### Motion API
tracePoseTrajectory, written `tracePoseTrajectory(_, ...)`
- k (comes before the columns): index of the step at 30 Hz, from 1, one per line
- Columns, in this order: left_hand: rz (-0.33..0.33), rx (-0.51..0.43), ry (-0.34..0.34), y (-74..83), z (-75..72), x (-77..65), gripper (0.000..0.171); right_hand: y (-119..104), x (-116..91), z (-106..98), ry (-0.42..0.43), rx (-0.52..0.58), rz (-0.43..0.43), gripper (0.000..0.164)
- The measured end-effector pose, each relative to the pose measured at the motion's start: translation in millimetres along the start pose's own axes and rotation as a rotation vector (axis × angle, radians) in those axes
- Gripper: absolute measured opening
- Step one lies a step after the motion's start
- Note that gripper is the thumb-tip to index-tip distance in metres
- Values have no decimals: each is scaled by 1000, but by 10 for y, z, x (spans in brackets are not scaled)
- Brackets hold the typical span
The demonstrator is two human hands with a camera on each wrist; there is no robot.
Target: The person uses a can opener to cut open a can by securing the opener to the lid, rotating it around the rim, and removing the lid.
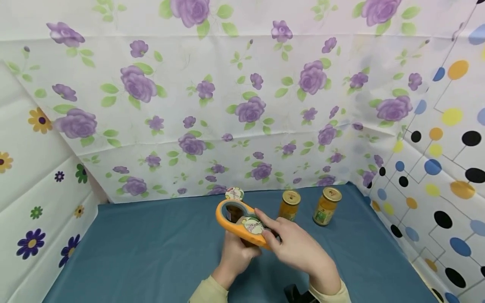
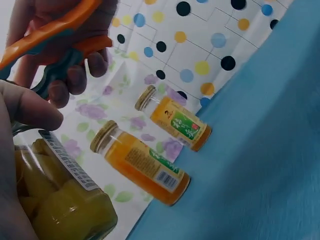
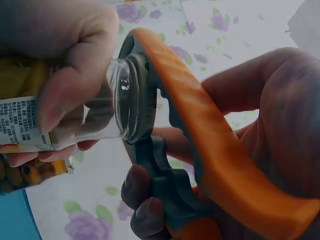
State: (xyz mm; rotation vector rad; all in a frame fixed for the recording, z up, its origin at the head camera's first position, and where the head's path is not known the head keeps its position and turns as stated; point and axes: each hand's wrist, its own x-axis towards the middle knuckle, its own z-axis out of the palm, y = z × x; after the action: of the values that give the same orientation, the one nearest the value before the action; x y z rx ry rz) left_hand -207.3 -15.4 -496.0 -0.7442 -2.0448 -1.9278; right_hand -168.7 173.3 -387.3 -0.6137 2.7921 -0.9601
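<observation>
My left hand (image 1: pixel 236 254) grips a glass jar (image 2: pixel 75 207) of yellow, chunky contents, its fingers wrapped round the body. In the right wrist view this jar lies sideways with a white printed label. An orange and grey jar opener (image 1: pixel 227 223) surrounds the jar's patterned lid (image 1: pixel 253 225). My right hand (image 1: pixel 299 246) holds the opener, with fingers curled round its grey lower handle (image 3: pixel 175 192) in the right wrist view. The orange upper handle (image 3: pixel 200 130) runs towards the palm. Much of the held jar is hidden in the head view.
Two orange-filled jars with gold lids, a nearer-centre jar (image 1: pixel 289 204) and a right jar (image 1: pixel 327 206), stand on the blue tablecloth (image 1: pixel 159 244). Behind the opener stands another jar with a patterned lid (image 1: pixel 234 193). Flowered sheeting (image 1: pixel 212 105) hangs at the back; dotted sheeting (image 1: pixel 451 168) borders the right.
</observation>
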Motion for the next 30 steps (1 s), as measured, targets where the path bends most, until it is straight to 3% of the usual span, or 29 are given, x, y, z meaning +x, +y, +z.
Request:
tracePoseTrajectory(8,97,13,-36,-21,-82,62,74,20,18,-45,-56,92,16,56)
tracePoseTrajectory(18,151,155,-73,-26,-123,33,67,97,23,-16,-122,189,15,63)
tracePoseTrajectory(27,32,251,-72,122,-135,10,67,100,36,23,-110,171,46,59)
tracePoseTrajectory(30,43,281,-58,145,-137,43,65,76,60,-6,-103,151,40,60)
